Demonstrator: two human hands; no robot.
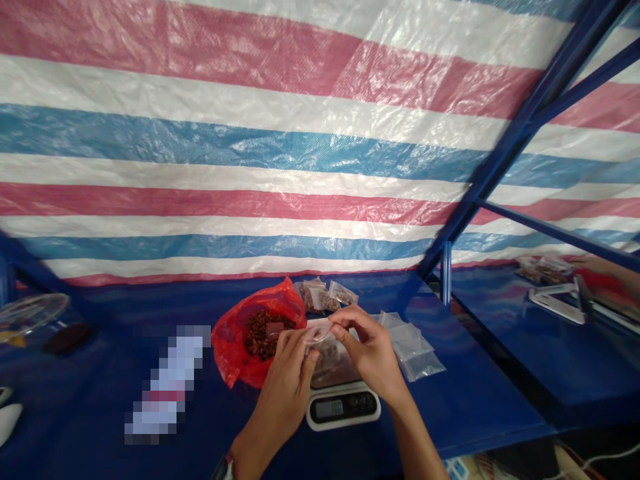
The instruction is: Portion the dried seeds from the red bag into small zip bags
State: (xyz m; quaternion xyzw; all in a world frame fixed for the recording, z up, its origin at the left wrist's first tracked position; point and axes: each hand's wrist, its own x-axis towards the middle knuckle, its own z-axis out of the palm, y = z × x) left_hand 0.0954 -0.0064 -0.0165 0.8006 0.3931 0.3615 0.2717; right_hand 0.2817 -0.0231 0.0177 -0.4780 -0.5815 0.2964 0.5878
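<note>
Over a small digital scale (343, 408) with a lit display, a clear plastic zip bag (326, 353) is held by its upper edge. My left hand (290, 367) pinches the left side of the bag's mouth. At the right end of that edge, my right hand (367, 350) grips between thumb and forefinger. Something brownish shows through the bag's lower part; whether the bag rests on the scale's plate I cannot tell. Left of the scale lies an open red plastic bag (231, 347) of small dark brown pieces (260, 330), with a reddish-brown block-like item (274, 330) among them.
Filled small bags (320, 297) lie behind the scale, flat clear bags (413, 350) to its right. A blurred-out pale strip (167, 387) and a clear round container (35, 317) are at left. Blue metal posts (480, 180) and a striped tarp (250, 147) bound the blue table (480, 407).
</note>
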